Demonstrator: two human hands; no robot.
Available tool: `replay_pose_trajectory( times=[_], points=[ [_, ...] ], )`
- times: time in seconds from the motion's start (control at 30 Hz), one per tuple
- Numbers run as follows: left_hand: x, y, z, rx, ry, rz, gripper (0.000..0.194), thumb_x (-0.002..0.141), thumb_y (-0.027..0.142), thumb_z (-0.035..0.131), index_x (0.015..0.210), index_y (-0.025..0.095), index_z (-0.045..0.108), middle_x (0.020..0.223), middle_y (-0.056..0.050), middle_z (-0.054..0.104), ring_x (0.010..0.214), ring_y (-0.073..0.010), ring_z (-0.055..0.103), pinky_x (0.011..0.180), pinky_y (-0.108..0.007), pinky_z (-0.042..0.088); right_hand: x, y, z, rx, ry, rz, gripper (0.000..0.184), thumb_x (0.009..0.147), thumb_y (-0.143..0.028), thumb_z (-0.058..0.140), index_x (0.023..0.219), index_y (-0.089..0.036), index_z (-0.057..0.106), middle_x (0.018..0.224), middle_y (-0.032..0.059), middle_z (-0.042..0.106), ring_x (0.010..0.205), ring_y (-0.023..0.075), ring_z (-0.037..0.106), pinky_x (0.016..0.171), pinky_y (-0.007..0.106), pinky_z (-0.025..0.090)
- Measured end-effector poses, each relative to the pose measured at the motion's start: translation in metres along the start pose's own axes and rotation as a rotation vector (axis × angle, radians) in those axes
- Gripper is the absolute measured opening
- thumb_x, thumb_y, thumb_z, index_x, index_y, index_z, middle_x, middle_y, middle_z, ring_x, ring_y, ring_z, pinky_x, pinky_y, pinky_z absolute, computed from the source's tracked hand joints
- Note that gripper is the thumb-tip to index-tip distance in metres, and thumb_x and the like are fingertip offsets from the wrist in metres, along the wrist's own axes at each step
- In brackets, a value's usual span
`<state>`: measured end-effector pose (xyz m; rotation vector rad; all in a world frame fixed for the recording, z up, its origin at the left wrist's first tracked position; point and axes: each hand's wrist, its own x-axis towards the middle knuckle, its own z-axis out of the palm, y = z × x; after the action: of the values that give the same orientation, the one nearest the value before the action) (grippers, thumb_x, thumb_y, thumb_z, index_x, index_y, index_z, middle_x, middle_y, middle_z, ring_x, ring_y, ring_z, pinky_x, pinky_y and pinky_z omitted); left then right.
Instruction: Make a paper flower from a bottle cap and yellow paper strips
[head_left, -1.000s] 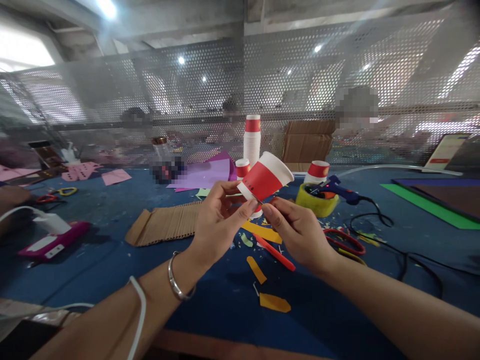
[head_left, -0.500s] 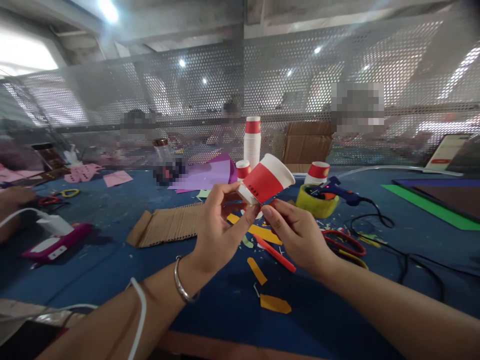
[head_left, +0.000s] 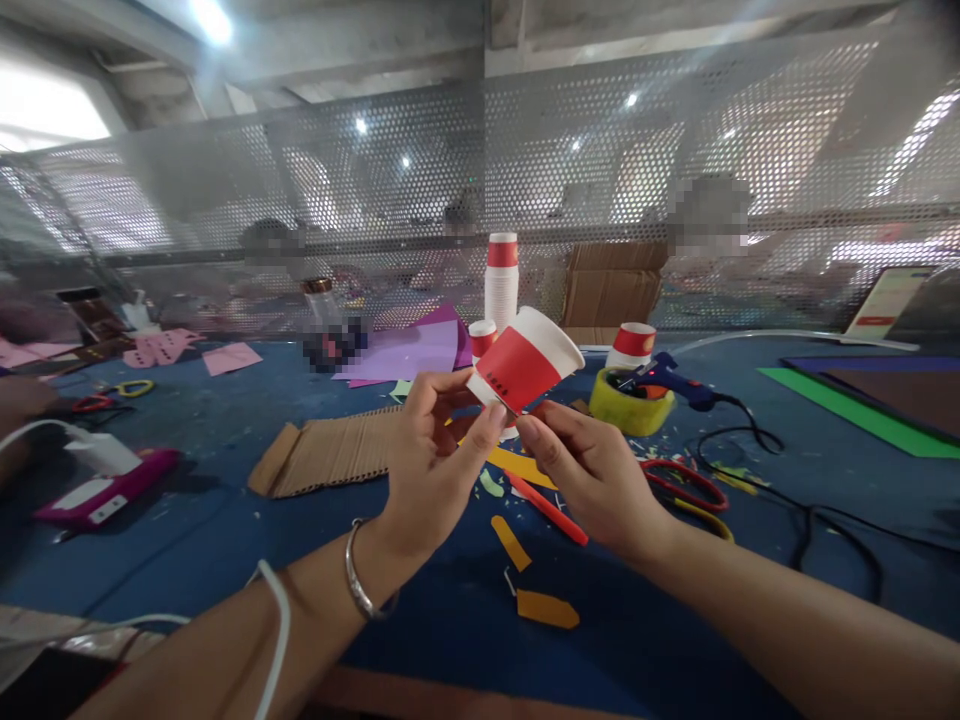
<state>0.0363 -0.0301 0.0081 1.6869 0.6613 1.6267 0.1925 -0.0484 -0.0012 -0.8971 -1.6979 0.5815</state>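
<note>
A red and white paper cup (head_left: 521, 365) is tilted in front of me, its wide mouth up and to the right. My left hand (head_left: 435, 455) grips it near its base, thumb on the lower side and fingers behind. Close against the cup's lower side, my right hand (head_left: 592, 470) is closed in a pinch; whatever lies between thumb and fingertip is too small to make out. Beneath the hands are an orange-red pen-like tool (head_left: 551, 510), yellow-orange paper strips (head_left: 511, 542) and small scraps.
Stacked paper cups (head_left: 501, 290) stand behind. At right are a glue gun (head_left: 675, 382) on a yellow tape roll (head_left: 630, 405), scissors (head_left: 686, 485) and a black cord (head_left: 806, 520). Corrugated cardboard (head_left: 337, 450) and a purple power strip (head_left: 112, 490) lie left, near another person's arm.
My left thumb has shifted up onto the cup's lower side. The cup has moved slightly left and turned a little; my right hand stays pinched beside it.
</note>
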Motion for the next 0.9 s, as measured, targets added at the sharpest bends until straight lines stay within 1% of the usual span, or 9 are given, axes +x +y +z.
replay_pose_trajectory(
  times=[0.17, 0.37, 0.6, 0.8, 0.9],
  points=[
    [-0.001, -0.003, 0.001, 0.003, 0.002, 0.027, 0.024, 0.089, 0.027, 0.073, 0.108, 0.022, 0.06, 0.103, -0.005, 0.07, 0.095, -0.0175, 0.071, 0.08, -0.031, 0.063, 0.001, 0.002, 0.0, 0.01, 0.003, 0.02, 0.04, 0.1, -0.043, 0.05, 0.067, -0.022, 0.044, 0.058, -0.005, 0.039, 0.053, 0.01, 0.033, 0.047, 0.025, 0.028],
    [0.0, -0.006, 0.0, 0.026, -0.021, 0.044, 0.024, 0.09, 0.025, 0.072, 0.11, 0.023, 0.06, 0.101, -0.004, 0.07, 0.094, -0.0171, 0.07, 0.08, -0.031, 0.063, 0.002, 0.005, -0.001, -0.013, 0.014, -0.002, 0.04, 0.1, -0.042, 0.049, 0.066, -0.023, 0.042, 0.058, -0.0057, 0.036, 0.053, 0.01, 0.031, 0.046, 0.026, 0.026],
    [0.002, -0.011, -0.003, 0.041, -0.022, 0.046, 0.026, 0.088, 0.026, 0.074, 0.109, 0.025, 0.06, 0.102, -0.004, 0.069, 0.094, -0.0178, 0.069, 0.081, -0.032, 0.063, 0.006, 0.007, -0.002, -0.009, 0.015, 0.011, 0.04, 0.1, -0.041, 0.05, 0.065, -0.022, 0.043, 0.059, -0.0056, 0.037, 0.054, 0.0099, 0.03, 0.048, 0.026, 0.027],
    [0.001, -0.012, -0.005, 0.063, -0.062, 0.028, 0.03, 0.086, 0.027, 0.077, 0.111, 0.025, 0.061, 0.106, -0.005, 0.067, 0.1, -0.0208, 0.068, 0.087, -0.037, 0.061, 0.003, 0.007, -0.001, 0.035, 0.005, 0.025, 0.039, 0.1, -0.044, 0.05, 0.068, -0.022, 0.045, 0.061, -0.006, 0.036, 0.052, 0.0095, 0.03, 0.047, 0.026, 0.028],
    [0.0, -0.012, -0.005, 0.064, -0.062, 0.034, 0.031, 0.085, 0.027, 0.077, 0.111, 0.025, 0.06, 0.106, -0.005, 0.067, 0.099, -0.0211, 0.067, 0.086, -0.037, 0.061, 0.003, 0.006, -0.001, 0.019, 0.0, 0.013, 0.038, 0.1, -0.043, 0.05, 0.068, -0.022, 0.047, 0.06, -0.0059, 0.035, 0.052, 0.0095, 0.029, 0.047, 0.026, 0.027]
  ],
)
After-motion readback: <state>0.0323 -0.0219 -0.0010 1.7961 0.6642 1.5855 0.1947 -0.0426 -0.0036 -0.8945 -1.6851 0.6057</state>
